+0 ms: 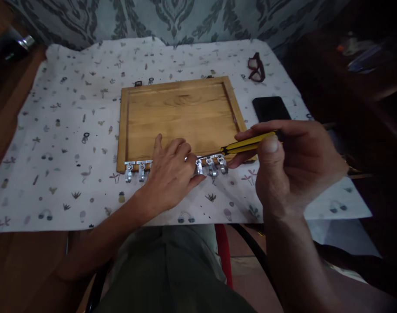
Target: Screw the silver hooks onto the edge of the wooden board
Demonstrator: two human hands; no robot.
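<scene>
A wooden framed board (179, 115) lies on the patterned cloth. Along its near edge runs a row of silver metal hooks (212, 166), with several showing on both sides of my left hand. My left hand (170, 174) rests over the middle of this row, thumb and fingers closed around one hook; its fingertips partly hide the contact. In my right hand (292, 161) is a screwdriver (247, 143) with a yellow and black handle. Its thin shaft points left, and the tip reaches the hook beside my left fingertips. Whether it sits in a screw is too small to tell.
A dark phone (272, 108) lies right of the board, with dark-framed eyeglasses (256, 68) beyond it. The white cloth (64, 143) covers the table to its edges. Dark furniture with small items stands at the right; patterned grey fabric hangs behind.
</scene>
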